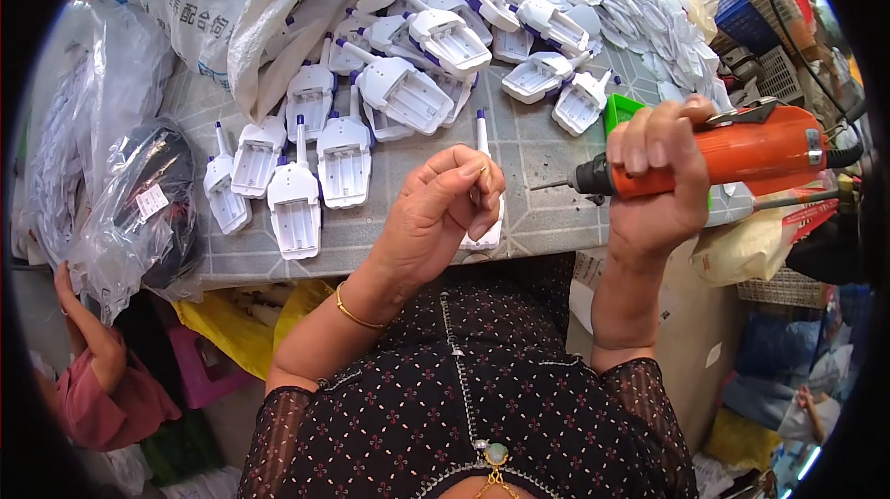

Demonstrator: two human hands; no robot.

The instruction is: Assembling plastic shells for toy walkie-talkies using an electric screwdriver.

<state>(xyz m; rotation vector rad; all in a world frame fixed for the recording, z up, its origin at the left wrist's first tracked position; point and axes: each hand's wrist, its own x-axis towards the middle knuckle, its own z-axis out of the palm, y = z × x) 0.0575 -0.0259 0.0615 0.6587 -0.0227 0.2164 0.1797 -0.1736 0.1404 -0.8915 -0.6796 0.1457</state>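
The left hand (445, 207) is raised over the near edge of the grey gridded worktable (547, 211), wrist bent, its fingers curled in with thumb and forefinger pinched together; what they pinch is too small to make out. Partly hidden behind it, a white plastic housing with a blue-tipped stem (483, 142) lies on the table, long axis running away from the person, stem pointing to the far side. The right hand (660, 179) is wrapped tight round an orange electric screwdriver (742, 151), forearm upright; the tool lies level, its long axis across the view, the thin metal bit (552, 185) pointing left toward the left hand's fingertips. Further back, a large white woven sack (278, 7) lies open on its side, spilling more white-and-blue housings (408, 95) over the table. At the left, a clear plastic bag (139, 202) holds dark parts.
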